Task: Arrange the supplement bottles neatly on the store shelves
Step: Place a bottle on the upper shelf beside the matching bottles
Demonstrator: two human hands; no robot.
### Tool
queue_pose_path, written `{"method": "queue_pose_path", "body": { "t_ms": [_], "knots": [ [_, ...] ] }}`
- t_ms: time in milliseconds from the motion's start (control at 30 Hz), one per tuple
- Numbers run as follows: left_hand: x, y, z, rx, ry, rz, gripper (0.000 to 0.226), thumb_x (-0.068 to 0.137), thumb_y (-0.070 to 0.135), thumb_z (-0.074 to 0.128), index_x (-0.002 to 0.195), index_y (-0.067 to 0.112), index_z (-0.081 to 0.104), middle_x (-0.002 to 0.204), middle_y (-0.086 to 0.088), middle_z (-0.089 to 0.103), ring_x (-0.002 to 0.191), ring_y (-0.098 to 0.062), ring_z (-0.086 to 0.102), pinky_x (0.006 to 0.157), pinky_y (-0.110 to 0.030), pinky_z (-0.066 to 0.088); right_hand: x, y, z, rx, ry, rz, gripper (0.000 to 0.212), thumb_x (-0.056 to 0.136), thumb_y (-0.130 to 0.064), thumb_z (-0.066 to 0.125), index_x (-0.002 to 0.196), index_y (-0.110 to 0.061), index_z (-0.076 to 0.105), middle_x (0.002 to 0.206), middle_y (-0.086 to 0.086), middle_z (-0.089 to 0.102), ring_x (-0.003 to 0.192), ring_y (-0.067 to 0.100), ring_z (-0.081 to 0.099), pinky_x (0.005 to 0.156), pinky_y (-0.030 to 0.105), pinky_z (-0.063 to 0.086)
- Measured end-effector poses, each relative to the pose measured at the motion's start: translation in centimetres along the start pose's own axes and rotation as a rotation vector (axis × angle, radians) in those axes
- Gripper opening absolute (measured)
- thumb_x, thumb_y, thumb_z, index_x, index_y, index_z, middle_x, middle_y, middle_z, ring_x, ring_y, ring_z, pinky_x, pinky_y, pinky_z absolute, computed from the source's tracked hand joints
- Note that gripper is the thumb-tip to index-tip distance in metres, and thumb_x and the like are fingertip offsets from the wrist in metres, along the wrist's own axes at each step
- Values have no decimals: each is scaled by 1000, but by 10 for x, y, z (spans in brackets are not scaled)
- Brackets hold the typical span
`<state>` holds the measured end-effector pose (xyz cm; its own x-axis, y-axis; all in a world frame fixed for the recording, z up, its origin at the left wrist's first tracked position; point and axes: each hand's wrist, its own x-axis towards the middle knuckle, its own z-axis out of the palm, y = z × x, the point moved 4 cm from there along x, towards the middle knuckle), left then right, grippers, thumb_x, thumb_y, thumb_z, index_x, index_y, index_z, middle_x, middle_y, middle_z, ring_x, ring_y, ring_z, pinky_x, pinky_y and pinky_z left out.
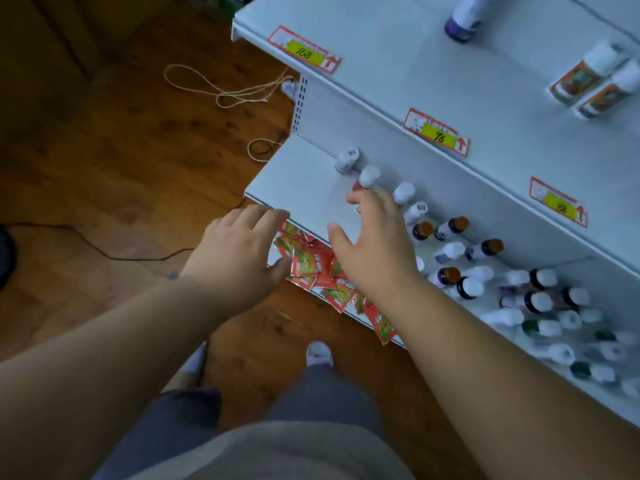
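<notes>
I'm holding my right hand (375,244) over the smooth white metal shelf (304,178), fingers spread and gripping nothing, fingertips reaching the row of round white-capped supplement bottles (370,175) at the shelf's back. My left hand (239,251) is hovering at the shelf's front edge, fingers relaxed. Glossy red packets (311,263) are lying below the shelf. Above the shelf, yellow price tags (437,133) are reading 168 and 98.

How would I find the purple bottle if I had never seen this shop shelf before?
Start at the upper shelf of the white rack, the one whose front edge carries the price tag reading 168. Look toward its back, right of that tag, for the purple bottle, which stands alone. The two bottles further right have white caps and reddish labels.
</notes>
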<state>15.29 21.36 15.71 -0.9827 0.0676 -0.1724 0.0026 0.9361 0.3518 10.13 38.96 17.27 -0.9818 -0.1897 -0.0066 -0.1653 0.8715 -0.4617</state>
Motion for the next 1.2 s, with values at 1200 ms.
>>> {"method": "queue_pose_path", "body": {
  "t_ms": [1200],
  "knots": [
    [296, -142, 222, -158, 38, 196, 69, 88, 59, 55, 146, 34, 26, 147, 4, 41, 129, -20, 44, 102, -36, 45, 318, 189, 264, 149, 366, 467, 31, 88, -30, 64, 106, -18, 41, 121, 5, 58, 103, 26, 60, 79, 28, 41]
  ]
}}
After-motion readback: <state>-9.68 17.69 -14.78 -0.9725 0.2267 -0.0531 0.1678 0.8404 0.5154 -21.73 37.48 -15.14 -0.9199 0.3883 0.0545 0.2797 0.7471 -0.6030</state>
